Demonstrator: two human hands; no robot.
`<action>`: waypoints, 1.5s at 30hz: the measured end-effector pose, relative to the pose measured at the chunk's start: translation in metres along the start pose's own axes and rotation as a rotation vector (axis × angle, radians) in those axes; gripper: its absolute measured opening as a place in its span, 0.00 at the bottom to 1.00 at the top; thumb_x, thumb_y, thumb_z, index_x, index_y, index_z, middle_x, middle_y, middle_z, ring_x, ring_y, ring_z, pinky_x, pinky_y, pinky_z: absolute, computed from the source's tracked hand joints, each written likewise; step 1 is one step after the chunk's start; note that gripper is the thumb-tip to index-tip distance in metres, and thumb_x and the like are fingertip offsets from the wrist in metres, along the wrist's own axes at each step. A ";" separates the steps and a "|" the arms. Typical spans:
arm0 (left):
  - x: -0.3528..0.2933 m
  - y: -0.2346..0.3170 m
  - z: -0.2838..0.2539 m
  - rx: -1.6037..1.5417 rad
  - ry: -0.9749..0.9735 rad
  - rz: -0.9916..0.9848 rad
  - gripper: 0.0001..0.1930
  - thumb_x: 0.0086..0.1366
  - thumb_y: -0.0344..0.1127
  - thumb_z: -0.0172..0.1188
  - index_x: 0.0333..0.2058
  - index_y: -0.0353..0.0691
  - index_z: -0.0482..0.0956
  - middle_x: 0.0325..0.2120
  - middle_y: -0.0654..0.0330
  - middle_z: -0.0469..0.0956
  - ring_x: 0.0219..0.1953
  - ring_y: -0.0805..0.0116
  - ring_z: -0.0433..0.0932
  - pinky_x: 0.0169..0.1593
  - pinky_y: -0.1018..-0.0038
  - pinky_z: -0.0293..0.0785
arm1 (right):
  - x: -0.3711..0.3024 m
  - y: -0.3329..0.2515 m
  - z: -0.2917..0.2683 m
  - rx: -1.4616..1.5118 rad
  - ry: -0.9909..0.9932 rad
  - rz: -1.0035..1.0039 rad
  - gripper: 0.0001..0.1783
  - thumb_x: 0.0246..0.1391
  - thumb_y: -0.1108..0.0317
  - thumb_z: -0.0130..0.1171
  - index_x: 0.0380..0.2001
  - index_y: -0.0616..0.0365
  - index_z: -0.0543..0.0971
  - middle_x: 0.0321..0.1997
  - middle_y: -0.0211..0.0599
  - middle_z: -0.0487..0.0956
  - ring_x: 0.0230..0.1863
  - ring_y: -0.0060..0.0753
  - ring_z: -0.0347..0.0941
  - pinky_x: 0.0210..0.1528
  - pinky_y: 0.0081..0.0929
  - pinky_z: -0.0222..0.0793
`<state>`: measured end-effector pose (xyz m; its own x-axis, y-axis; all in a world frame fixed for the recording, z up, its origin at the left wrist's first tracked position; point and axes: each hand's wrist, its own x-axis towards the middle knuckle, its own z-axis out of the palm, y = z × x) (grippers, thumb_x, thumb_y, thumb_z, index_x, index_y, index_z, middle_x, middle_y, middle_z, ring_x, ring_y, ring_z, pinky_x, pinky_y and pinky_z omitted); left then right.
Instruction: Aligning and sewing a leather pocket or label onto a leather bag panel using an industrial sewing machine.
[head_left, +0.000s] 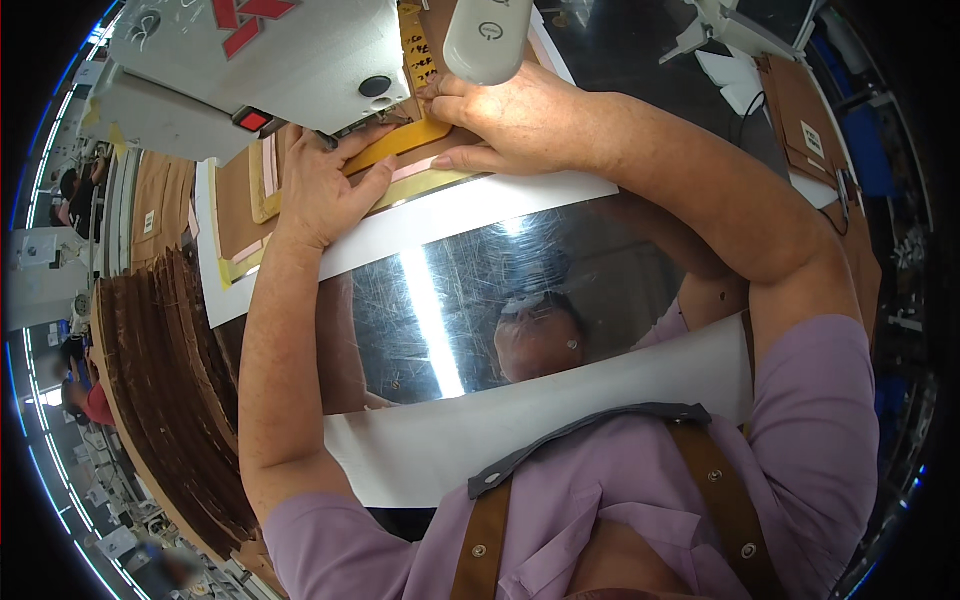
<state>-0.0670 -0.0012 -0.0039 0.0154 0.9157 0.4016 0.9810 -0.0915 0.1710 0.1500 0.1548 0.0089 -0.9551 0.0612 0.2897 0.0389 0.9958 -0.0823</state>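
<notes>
My left hand (325,185) lies with fingers and thumb spread on a yellow-edged flat template (400,143) beside the head of a white sewing machine (270,85). Its fingertips reach under the machine's edge, where the needle area is hidden. On the other side, my right hand (515,120) rests bent fingers on the yellow strip, with its thumb apart on the pale near edge. Brown sheet material (237,190) and pink strips show within the template. Beneath it lies a white sheet (370,238).
A scratched, shiny metal plate (430,310) covers the near table, with white material (540,420) along its front. Stacked brown pieces (160,370) stand at left. Brown panels (800,120) lie at far right. A rounded grey device (488,40) hangs above my right hand.
</notes>
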 end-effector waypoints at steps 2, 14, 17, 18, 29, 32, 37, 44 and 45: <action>0.002 0.009 -0.004 0.027 0.009 0.042 0.23 0.55 0.54 0.65 0.46 0.50 0.89 0.48 0.50 0.82 0.57 0.46 0.71 0.68 0.56 0.58 | -0.005 -0.010 -0.012 0.022 -0.036 0.033 0.27 0.60 0.48 0.64 0.49 0.63 0.81 0.49 0.46 0.82 0.53 0.45 0.80 0.58 0.40 0.75; -0.033 0.102 -0.046 0.523 -0.019 -0.239 0.32 0.66 0.60 0.53 0.58 0.42 0.79 0.58 0.55 0.77 0.63 0.59 0.72 0.70 0.51 0.54 | -0.072 -0.074 -0.025 -0.006 -0.001 0.215 0.33 0.66 0.43 0.53 0.62 0.58 0.72 0.68 0.47 0.70 0.70 0.47 0.65 0.72 0.49 0.60; -0.077 0.114 -0.053 0.492 0.194 -0.286 0.38 0.69 0.62 0.50 0.68 0.42 0.67 0.68 0.53 0.67 0.69 0.58 0.65 0.72 0.49 0.48 | -0.089 -0.093 -0.042 -0.038 -0.075 0.344 0.44 0.69 0.36 0.41 0.75 0.58 0.55 0.80 0.47 0.51 0.82 0.43 0.43 0.79 0.58 0.39; -0.093 0.115 -0.057 0.477 0.185 -0.430 0.39 0.70 0.64 0.47 0.70 0.41 0.63 0.70 0.51 0.61 0.72 0.57 0.61 0.73 0.47 0.45 | -0.098 -0.097 -0.050 -0.060 -0.055 0.438 0.46 0.69 0.35 0.42 0.75 0.61 0.54 0.80 0.49 0.51 0.82 0.45 0.42 0.79 0.59 0.38; -0.172 0.140 -0.101 0.237 0.015 -0.687 0.44 0.74 0.69 0.37 0.72 0.36 0.59 0.76 0.48 0.49 0.78 0.51 0.43 0.74 0.41 0.36 | -0.178 -0.044 -0.091 -0.077 -0.017 0.937 0.48 0.69 0.33 0.36 0.74 0.66 0.56 0.80 0.50 0.53 0.82 0.46 0.41 0.78 0.64 0.36; -0.162 0.143 -0.095 0.192 -0.005 -0.644 0.42 0.74 0.68 0.37 0.72 0.38 0.59 0.76 0.49 0.50 0.78 0.52 0.42 0.74 0.41 0.34 | -0.191 -0.032 -0.091 -0.159 -0.011 0.939 0.42 0.69 0.39 0.43 0.72 0.62 0.61 0.79 0.45 0.58 0.80 0.45 0.50 0.79 0.54 0.44; -0.149 0.154 -0.080 0.274 -0.065 -0.466 0.42 0.74 0.67 0.38 0.72 0.39 0.58 0.75 0.50 0.51 0.78 0.53 0.44 0.75 0.43 0.35 | -0.214 -0.004 -0.080 -0.058 0.113 0.943 0.40 0.67 0.41 0.49 0.69 0.62 0.67 0.76 0.44 0.64 0.78 0.46 0.54 0.77 0.37 0.52; -0.148 0.144 -0.082 0.287 -0.075 -0.452 0.44 0.73 0.68 0.40 0.72 0.34 0.56 0.75 0.49 0.53 0.78 0.54 0.45 0.76 0.45 0.39 | -0.202 0.005 -0.063 -0.125 0.265 0.807 0.31 0.67 0.45 0.50 0.63 0.54 0.77 0.73 0.41 0.69 0.75 0.48 0.60 0.75 0.41 0.57; -0.148 0.143 -0.081 0.288 -0.071 -0.450 0.44 0.73 0.68 0.40 0.72 0.34 0.56 0.75 0.49 0.53 0.78 0.54 0.45 0.76 0.45 0.39 | -0.202 0.008 -0.062 -0.121 0.310 0.782 0.29 0.67 0.46 0.50 0.60 0.53 0.79 0.72 0.42 0.70 0.74 0.48 0.62 0.74 0.42 0.58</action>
<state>0.0550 -0.1810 0.0342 -0.4155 0.8648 0.2820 0.9068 0.4180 0.0544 0.3618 0.1548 0.0090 -0.5173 0.7329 0.4418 0.7024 0.6586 -0.2700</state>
